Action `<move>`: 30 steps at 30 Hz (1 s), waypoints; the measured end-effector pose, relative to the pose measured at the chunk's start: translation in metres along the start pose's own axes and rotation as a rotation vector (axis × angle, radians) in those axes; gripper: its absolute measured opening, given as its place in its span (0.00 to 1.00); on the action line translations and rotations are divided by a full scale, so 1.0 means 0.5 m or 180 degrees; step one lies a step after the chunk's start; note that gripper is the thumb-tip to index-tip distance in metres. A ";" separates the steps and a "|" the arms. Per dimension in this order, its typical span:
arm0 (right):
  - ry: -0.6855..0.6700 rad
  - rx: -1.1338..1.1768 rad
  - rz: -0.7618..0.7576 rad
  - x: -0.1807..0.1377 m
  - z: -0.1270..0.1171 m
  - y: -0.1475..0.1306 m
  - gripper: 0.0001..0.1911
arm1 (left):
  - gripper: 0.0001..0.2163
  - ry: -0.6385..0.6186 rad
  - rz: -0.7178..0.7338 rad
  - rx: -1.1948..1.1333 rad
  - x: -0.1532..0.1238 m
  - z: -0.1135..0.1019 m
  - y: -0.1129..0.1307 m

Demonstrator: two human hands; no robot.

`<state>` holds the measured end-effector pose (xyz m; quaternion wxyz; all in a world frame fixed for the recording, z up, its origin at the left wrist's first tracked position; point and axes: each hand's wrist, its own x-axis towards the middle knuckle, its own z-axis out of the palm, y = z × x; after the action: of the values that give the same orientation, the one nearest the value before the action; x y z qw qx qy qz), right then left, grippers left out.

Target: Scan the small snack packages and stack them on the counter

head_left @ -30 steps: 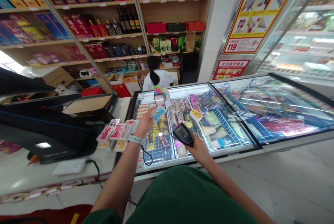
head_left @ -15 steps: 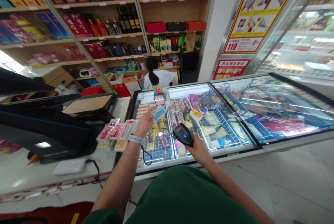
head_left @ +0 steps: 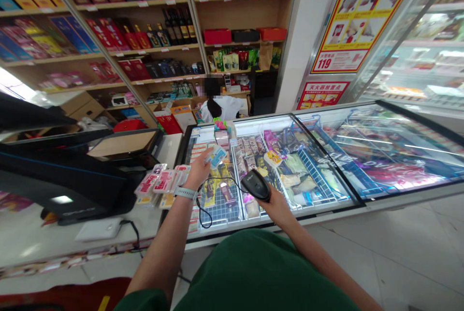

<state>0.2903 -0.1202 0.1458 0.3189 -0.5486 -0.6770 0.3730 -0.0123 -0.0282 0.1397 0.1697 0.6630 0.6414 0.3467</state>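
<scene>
My left hand (head_left: 199, 168), with a grey watch band on the wrist, is closed on a small clear package with a blue and white label (head_left: 217, 156). It is held above the glass-topped chest freezer (head_left: 253, 224). A black barcode scanner (head_left: 255, 185) sits in my right hand (head_left: 276, 207), its head pointing toward the package. The scanner's cable loops left past my left wrist. Several clear packs with pink and white labels (head_left: 163, 181) are stacked on the counter beside my left forearm.
A black checkout monitor (head_left: 72, 180) and a white box-shaped device (head_left: 97, 229) stand on the counter at left. Behind the freezer is a person in a white top (head_left: 224, 108), before shelves of boxes and bottles. Wire baskets of frozen goods (head_left: 315, 176) show inside the freezer.
My left hand has shifted slightly left with the package. The blue light on the scanner has gone out. My right hand has barely moved.
</scene>
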 end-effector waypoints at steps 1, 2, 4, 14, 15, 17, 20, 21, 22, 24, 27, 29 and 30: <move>-0.0008 0.0008 0.0000 0.000 0.000 0.000 0.16 | 0.29 0.0020 -0.0014 -0.0005 0.000 -0.003 -0.003; -0.0016 0.0012 0.0008 0.000 0.000 0.000 0.15 | 0.29 0.0030 -0.0038 -0.0001 -0.001 -0.006 -0.006; -0.0025 0.0010 0.0032 0.000 -0.001 0.000 0.15 | 0.29 0.0048 -0.0135 0.0053 -0.001 -0.014 -0.013; -0.0039 0.0016 0.0021 -0.001 -0.004 -0.006 0.18 | 0.27 0.0323 -0.0562 0.0098 -0.016 -0.027 -0.061; -0.0047 0.0012 0.0031 -0.002 -0.004 -0.006 0.18 | 0.27 0.0319 -0.0614 0.0134 -0.019 -0.026 -0.065; -0.0061 0.0011 0.0051 -0.002 -0.005 -0.007 0.18 | 0.27 0.0282 -0.0691 0.0219 -0.027 -0.022 -0.071; -0.0057 0.0006 0.0048 -0.004 -0.005 -0.006 0.18 | 0.27 0.0234 -0.0817 0.0318 -0.041 -0.009 -0.080; -0.0060 0.0005 0.0044 -0.004 -0.005 -0.005 0.18 | 0.27 0.0221 -0.0841 0.0325 -0.046 -0.003 -0.085; -0.0060 0.0005 0.0041 -0.005 -0.005 -0.005 0.18 | 0.27 0.0206 -0.0857 0.0315 -0.051 0.004 -0.090; -0.0064 0.0022 0.0048 -0.005 -0.005 -0.004 0.17 | 0.27 0.0173 -0.0874 0.0282 -0.064 0.016 -0.100; -0.0081 0.0060 0.0080 -0.006 -0.005 -0.005 0.18 | 0.27 0.0217 -0.0893 0.0220 -0.085 0.025 -0.107; -0.0101 0.0069 0.0086 -0.006 -0.006 -0.005 0.18 | 0.26 0.0392 -0.0839 0.0118 -0.098 0.021 -0.104; -0.0107 0.0065 0.0083 -0.006 -0.006 -0.006 0.17 | 0.26 0.0537 -0.0794 0.0058 -0.103 0.015 -0.101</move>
<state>0.2919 -0.1228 0.1497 0.3082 -0.5477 -0.6711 0.3931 -0.0410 -0.0702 0.0883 0.1510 0.5482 0.7340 0.3715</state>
